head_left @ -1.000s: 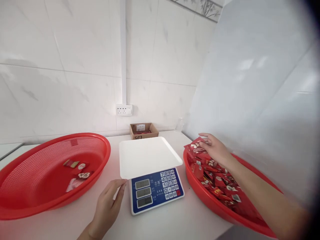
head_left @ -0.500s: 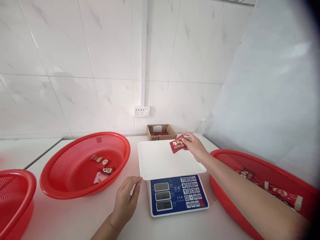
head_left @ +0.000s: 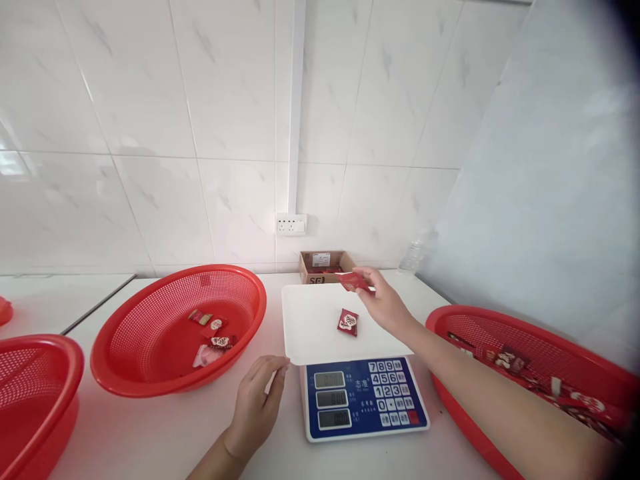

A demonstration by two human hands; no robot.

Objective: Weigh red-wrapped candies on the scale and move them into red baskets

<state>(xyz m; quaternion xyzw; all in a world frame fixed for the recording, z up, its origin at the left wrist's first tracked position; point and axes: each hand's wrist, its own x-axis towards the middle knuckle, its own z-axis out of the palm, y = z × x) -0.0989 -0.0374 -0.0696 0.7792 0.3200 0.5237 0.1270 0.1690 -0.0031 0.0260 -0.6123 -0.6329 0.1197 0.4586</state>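
My right hand (head_left: 384,297) is closed on a small red packet (head_left: 353,281), held up over the far part of the scale's white tray (head_left: 307,327). Below it on the tray lies a second red packet (head_left: 347,323) with a white printed label. The blue-and-white scale (head_left: 367,400) has three small displays and a keypad; their digits are hard to read. By the tray's near left corner rests my left hand (head_left: 256,403), with nothing visible in it. Its fingers are loosely bent, and a gap shows between thumb and forefinger.
Left of the scale stands a red basket (head_left: 113,347) with several wrapped packets inside; another red basket (head_left: 70,353) is partly in view. A third basket (head_left: 450,313) at right holds many packets. Behind the tray are a cardboard box (head_left: 327,260) and a clear plastic bottle (head_left: 413,255).
One red packet now lies on the tray, where none lay before. My right hand stays over the tray, still holding a packet, now tilted. The left hand has hardly moved.
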